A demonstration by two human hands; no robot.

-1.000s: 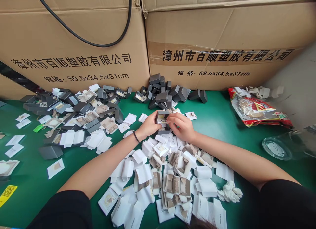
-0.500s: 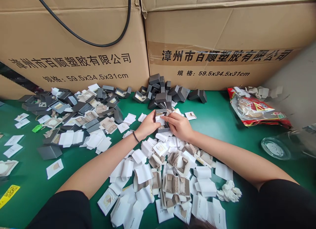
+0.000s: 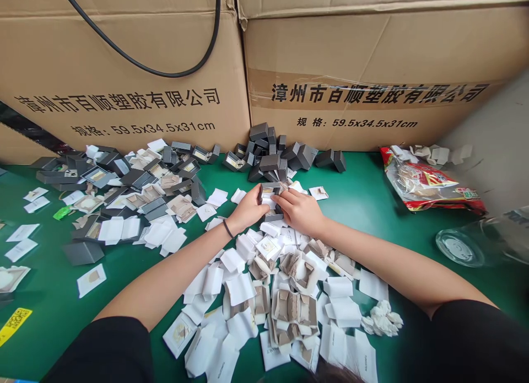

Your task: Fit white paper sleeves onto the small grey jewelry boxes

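A small dark grey box (image 3: 270, 188) stands open in my left hand (image 3: 248, 209), whose fingers and thumb close round its left side. Bent in a pinch, the fingers of my right hand (image 3: 303, 212) press at the box's right side. They are on a white paper insert (image 3: 268, 199) lying inside the box. The fingertips partly hide that insert, so how far it sits in the box is unclear. Just below both hands spreads a heap of folded white paper inserts (image 3: 285, 237), some with torn grey-brown backs.
More dark grey boxes (image 3: 268, 163) are piled behind my hands. Boxes mixed with white inserts (image 3: 157, 184) cover the left. Large cardboard cartons (image 3: 363, 58) wall the back. At right lie a red snack bag (image 3: 433, 182), a clear jar (image 3: 460, 248) and crumpled tissue (image 3: 382, 318).
My right fingers have curled in and drawn slightly right, from over the white insert to the box's right edge. My left hand and the box hold still.
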